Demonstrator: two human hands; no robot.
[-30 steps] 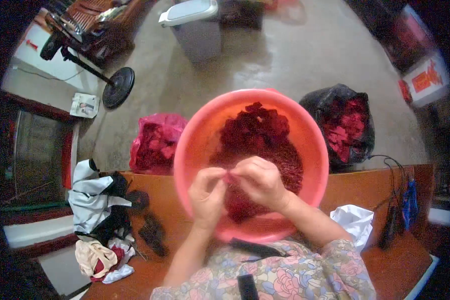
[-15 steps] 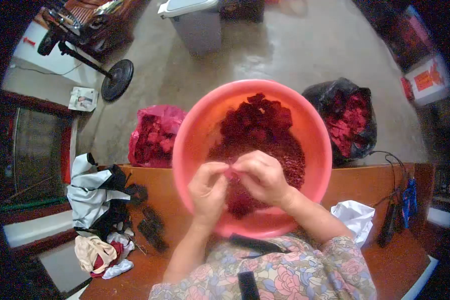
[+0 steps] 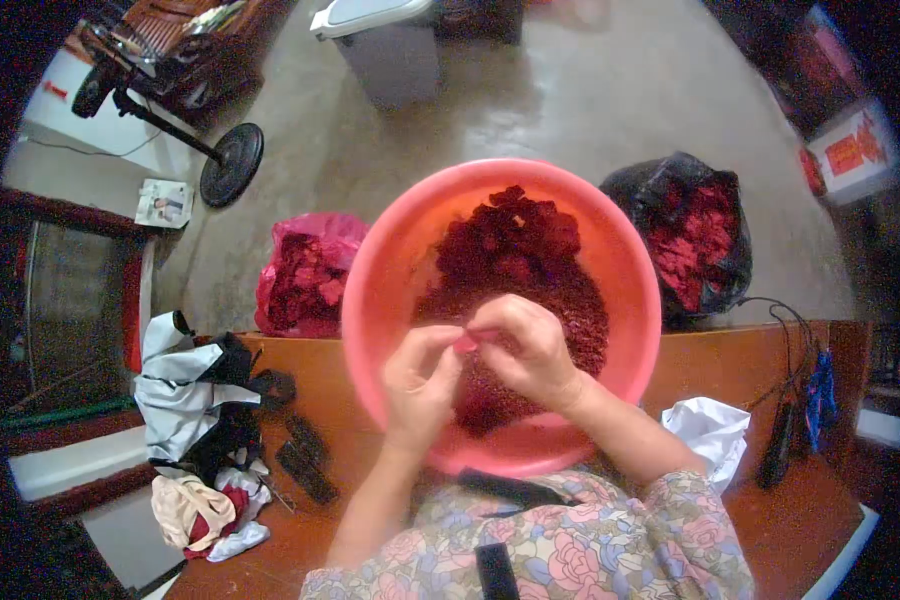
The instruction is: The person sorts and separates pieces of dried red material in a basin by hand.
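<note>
Over a large pink basin (image 3: pixel 358 300), my left hand (image 3: pixel 419 375) and my right hand (image 3: pixel 526 350) meet with their fingertips pinched together. Between them shows a small reddish-pink piece (image 3: pixel 466 343), thin and petal-like; its exact kind is too small to make out. Both hands grip it, the left from one side and the right from the other. Below, the basin holds a heap of dark red clumps (image 3: pixel 510 240) at its far side and finer dark red bits (image 3: pixel 580 310) nearer the right. My hands cover part of the contents.
Left of the basin stands a pink plastic bag (image 3: pixel 310 270) of red pieces; right of it, a black bag (image 3: pixel 695 235) with more. White crumpled paper or plastic (image 3: pixel 708 435) lies by my right forearm. Clothes (image 3: pixel 195 505) lie at left. A fan base (image 3: pixel 232 165) and grey bin (image 3: pixel 390 65) stand beyond.
My fingertips have shifted slightly, and the small reddish piece between them shows more plainly. The basin and bags appear slightly further left as the view moves.
</note>
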